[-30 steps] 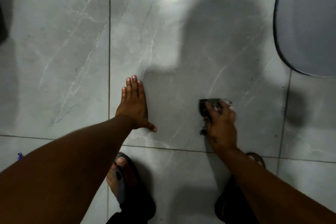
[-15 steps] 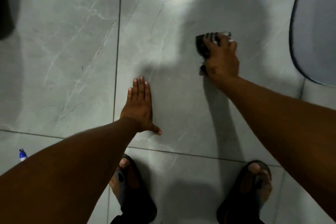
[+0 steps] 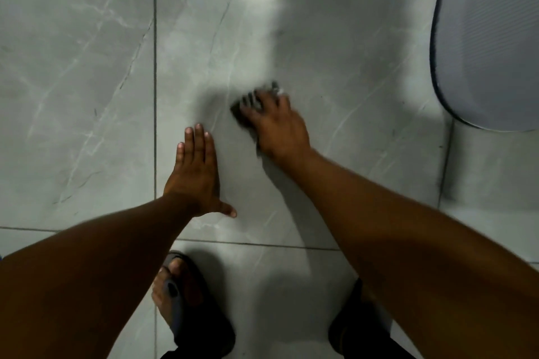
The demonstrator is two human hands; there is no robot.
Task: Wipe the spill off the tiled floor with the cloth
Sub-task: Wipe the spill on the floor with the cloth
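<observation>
- Pressing down on the cloth (image 3: 253,102), the right hand (image 3: 277,122) now sits nearer and further left than half a second ago, when it reached out toward the far right by the mat (image 3: 490,38).
- Right hand is clenched over the cloth, fingers spread across it; both are motion-blurred.
- Left hand (image 3: 195,175) has stayed flat on the floor (image 3: 87,67), released, fingers together pointing far, thumb out to the right.
- Cloth lies on the same large tile as the left hand, just beyond and to the right of its fingertips, well apart from the mat.
- Cloth is dark with pale stripes; its long axis seems to run from near-left to far-right, though blur makes that uncertain.
- Two sandalled feet stand at the near edge.
</observation>
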